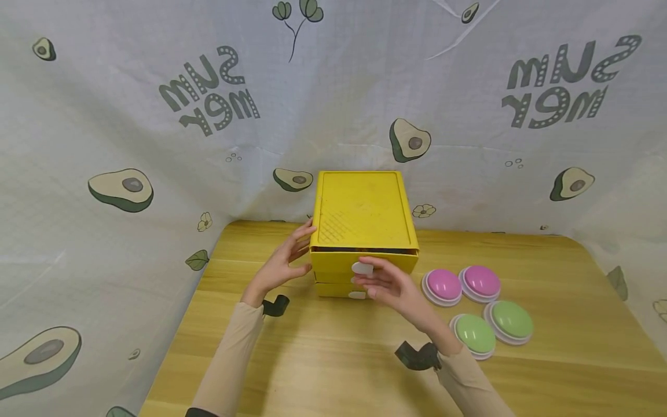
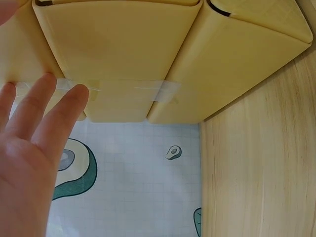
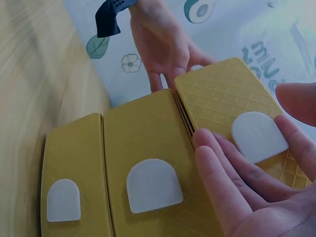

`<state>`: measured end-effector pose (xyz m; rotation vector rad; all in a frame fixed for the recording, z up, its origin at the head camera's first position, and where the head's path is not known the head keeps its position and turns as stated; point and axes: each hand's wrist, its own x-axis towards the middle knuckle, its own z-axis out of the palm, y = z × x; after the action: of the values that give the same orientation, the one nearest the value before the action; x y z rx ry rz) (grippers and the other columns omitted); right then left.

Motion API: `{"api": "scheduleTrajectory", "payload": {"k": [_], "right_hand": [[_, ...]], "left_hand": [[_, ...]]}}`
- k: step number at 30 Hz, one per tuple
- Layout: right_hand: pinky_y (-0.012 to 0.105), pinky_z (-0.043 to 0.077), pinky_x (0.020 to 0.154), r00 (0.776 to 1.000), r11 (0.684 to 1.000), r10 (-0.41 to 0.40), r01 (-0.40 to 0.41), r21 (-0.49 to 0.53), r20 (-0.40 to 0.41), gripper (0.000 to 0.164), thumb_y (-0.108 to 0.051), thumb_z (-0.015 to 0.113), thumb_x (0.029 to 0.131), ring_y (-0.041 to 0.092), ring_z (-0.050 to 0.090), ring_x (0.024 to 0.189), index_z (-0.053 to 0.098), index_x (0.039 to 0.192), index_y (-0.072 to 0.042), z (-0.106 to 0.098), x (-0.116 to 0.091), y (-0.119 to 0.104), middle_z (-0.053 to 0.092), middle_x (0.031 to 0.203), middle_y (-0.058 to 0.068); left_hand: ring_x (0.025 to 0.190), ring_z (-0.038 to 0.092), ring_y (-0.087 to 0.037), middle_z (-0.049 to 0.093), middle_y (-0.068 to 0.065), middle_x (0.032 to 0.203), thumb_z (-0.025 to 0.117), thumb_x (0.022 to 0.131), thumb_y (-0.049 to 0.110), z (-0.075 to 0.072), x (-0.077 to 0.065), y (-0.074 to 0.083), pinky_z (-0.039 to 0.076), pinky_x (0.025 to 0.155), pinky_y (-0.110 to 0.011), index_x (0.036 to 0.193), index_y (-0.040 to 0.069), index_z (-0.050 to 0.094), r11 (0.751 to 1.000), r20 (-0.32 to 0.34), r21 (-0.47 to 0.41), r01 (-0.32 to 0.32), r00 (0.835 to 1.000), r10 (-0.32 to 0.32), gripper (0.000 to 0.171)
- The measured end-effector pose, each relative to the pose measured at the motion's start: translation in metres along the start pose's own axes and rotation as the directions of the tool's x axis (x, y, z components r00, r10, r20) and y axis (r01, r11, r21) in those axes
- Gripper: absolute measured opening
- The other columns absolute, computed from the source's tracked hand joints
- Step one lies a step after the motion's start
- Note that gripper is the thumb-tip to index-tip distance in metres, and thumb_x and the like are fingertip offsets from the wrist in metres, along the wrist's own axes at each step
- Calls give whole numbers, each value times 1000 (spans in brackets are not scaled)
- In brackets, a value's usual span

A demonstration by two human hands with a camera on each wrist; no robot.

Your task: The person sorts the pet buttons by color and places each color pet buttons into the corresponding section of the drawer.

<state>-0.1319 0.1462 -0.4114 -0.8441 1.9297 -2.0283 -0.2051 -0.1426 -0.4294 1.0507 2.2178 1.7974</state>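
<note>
A yellow drawer box (image 1: 365,208) with white tab handles stands against the back curtain. Its top drawer (image 3: 224,94) sticks out slightly, with a dark gap under the lid's front edge. My left hand (image 1: 283,263) lies along the box's left side, fingers extended; in the left wrist view its fingertips (image 2: 76,94) are at the yellow side wall near a strip of clear tape. At the top drawer's front is my right hand (image 1: 393,286), its fingers around the white tab (image 3: 259,137) with the index finger at the tab's edge and the thumb apart.
Right of the box lie two pink dome buttons (image 1: 444,284) and two green ones (image 1: 475,334) on white bases, close to my right forearm. The wooden table (image 1: 323,359) ends at a patterned curtain (image 1: 354,104). Lower drawers carry white tabs (image 3: 154,186) too.
</note>
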Motion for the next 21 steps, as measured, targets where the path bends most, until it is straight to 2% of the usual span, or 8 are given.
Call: {"api": "scheduleTrajectory", "payload": {"k": [2, 9, 15, 21], "right_hand": [[36, 49, 93, 1000, 1000, 5, -5, 5, -2, 49, 6, 54, 94, 43, 53, 115, 38, 141, 4, -1, 1, 1, 44, 129, 39], [35, 49, 93, 1000, 1000, 23, -23, 0, -17, 50, 3, 54, 95, 47, 51, 115, 36, 142, 4, -3, 6, 1, 45, 132, 35], [36, 48, 94, 1000, 1000, 16, -16, 0, -22, 50, 3, 55, 95, 51, 49, 114, 36, 141, 6, -3, 8, 1, 45, 131, 37], [48, 45, 96, 999, 999, 34, -34, -7, -23, 51, 2, 55, 95, 49, 49, 116, 36, 142, 3, -4, 10, 0, 45, 134, 32]], "left_hand": [[134, 32, -40, 7, -9, 160, 60, 80, -20, 1, 0, 2, 29, 108, -53, 147, 4, 25, 1000, 5, 1, 6, 1000, -6, 79], [130, 34, -48, 4, -23, 157, 65, 81, -15, 4, 0, 30, 27, 107, -57, 144, -2, 22, 1000, 20, 22, -6, 1000, 5, 77], [128, 38, -47, 13, -24, 154, 66, 84, -10, 7, 1, 35, 33, 105, -55, 140, -2, 28, 994, -38, 106, -25, 999, 30, 68], [126, 42, -45, 17, -22, 154, 65, 85, -10, 8, 2, 35, 36, 103, -53, 139, -2, 31, 992, -70, 120, -32, 997, 41, 64]]}}
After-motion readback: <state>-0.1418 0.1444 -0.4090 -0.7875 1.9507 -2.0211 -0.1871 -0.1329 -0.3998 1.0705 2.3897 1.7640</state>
